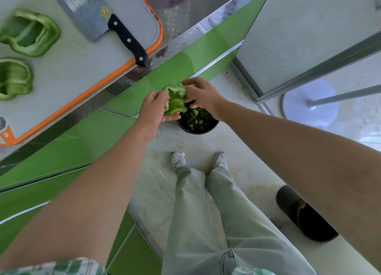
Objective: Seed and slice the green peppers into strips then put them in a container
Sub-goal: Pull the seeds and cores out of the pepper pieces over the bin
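I count three pieces of hollowed green bell pepper. One opened green pepper piece [176, 100] is held between both hands above the floor, right of the table. My left hand [153, 107] cups it from the left with fingers curled around it. My right hand [203, 97] pinches its right edge between thumb and fingers.

The other two green pepper halves [28, 32] [14, 78] lie cut side up at the far left on one white plastic cutting board with an orange rim [68, 68]. One steel cleaver with a black riveted handle [99, 16] rests on the board to their right, its handle end past the board's edge.

One round black bin [198, 132] stands on the floor directly under the held pepper, holding green scraps and pale bits.

The board sits on a table topped with patterned steel [185, 10], above glossy green cabinet fronts [175, 68]. The pale tiled floor [247, 171] also carries a second dark round container [299, 212] at near right.
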`<action>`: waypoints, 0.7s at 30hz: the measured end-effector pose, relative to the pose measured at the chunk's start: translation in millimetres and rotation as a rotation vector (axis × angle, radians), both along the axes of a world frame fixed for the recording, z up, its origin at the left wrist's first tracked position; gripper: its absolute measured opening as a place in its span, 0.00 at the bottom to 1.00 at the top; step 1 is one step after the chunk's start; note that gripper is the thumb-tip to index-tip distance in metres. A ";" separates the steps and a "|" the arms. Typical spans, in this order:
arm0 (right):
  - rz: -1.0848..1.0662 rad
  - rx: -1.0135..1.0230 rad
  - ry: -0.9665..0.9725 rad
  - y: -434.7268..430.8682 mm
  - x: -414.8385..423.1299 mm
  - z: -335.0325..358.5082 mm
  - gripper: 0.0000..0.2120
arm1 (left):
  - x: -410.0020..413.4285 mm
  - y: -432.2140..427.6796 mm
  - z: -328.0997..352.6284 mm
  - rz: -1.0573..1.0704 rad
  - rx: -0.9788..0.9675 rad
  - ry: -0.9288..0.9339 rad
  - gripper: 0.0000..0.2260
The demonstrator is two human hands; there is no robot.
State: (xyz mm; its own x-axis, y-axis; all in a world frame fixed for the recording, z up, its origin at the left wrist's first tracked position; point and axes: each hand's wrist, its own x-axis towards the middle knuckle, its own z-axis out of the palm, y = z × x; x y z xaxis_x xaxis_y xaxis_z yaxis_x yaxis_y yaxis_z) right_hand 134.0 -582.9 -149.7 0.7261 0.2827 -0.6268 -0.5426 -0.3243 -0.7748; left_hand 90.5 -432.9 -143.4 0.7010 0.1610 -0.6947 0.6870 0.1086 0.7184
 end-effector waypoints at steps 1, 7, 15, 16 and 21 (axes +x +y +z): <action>0.016 0.033 0.026 1.4 1.6 1.8 0.16 | -0.4 0.5 0.6 -0.010 0.000 0.000 0.04; 0.126 -0.095 0.007 12.9 1.9 3.8 0.15 | -0.1 -0.8 7.7 -0.092 -0.054 -0.015 0.04; -0.135 -0.104 0.214 13.5 8.6 6.2 0.19 | -0.5 -7.5 13.3 -0.119 -0.080 -0.048 0.03; -0.150 -0.106 0.222 14.1 9.3 5.9 0.18 | -0.5 -8.5 13.4 -0.113 -0.076 -0.050 0.03; -0.157 -0.256 0.151 22.0 11.8 2.2 0.09 | 1.7 -14.5 12.5 -0.082 -0.059 -0.062 0.03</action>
State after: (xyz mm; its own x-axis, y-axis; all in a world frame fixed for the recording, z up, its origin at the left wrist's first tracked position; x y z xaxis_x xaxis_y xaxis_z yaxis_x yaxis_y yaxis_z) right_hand 145.9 -560.9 -147.5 0.6418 -0.0053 -0.7668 -0.7038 -0.4012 -0.5863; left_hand 92.1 -447.3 -130.9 0.7522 0.0614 -0.6560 0.6497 0.0970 0.7540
